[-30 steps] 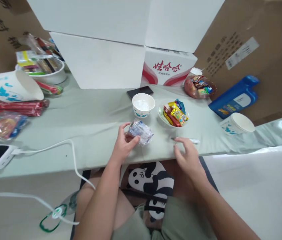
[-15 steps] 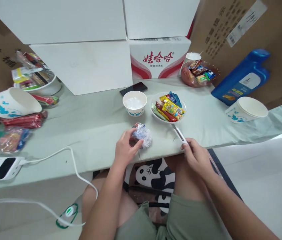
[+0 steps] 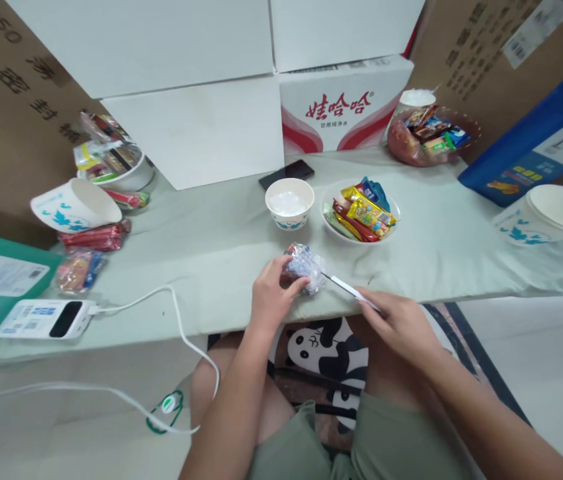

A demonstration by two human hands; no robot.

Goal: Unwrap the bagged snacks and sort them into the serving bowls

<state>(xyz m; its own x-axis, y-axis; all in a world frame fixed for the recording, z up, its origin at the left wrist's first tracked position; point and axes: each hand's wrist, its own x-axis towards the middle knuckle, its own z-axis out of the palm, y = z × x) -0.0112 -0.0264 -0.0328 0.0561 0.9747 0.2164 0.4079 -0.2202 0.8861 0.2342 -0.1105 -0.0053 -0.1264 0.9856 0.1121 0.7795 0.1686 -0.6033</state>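
My left hand (image 3: 277, 291) grips a small bundle in clear bubble wrap (image 3: 310, 269) on the table, thumb in front and fingers behind. Red and blue show through the wrap, but what is inside I cannot make out. In my right hand (image 3: 395, 320) is a slim white utility knife (image 3: 348, 288), its dark blade pointing left at the bundle's right side. The tip meets or nearly meets the wrap. Just behind the bundle stands a paper bowl (image 3: 290, 220) with clear plastic in it. To its right, a white bowl (image 3: 334, 230) holds several wrapped snacks (image 3: 368, 212).
A dark phone (image 3: 301, 170) lies behind the paper bowl. On the left are a tipped paper bowl (image 3: 78, 205), snack packets (image 3: 96, 237) and a white power bank (image 3: 44, 319) with a trailing cable (image 3: 178, 313). A blue bottle (image 3: 536, 147) and paper bowls (image 3: 546, 217) stand right.
The knife has swung left from beside the snack bowl to the bundle's right side. My left hand keeps hold of the bundle. The whole view has shifted a little.
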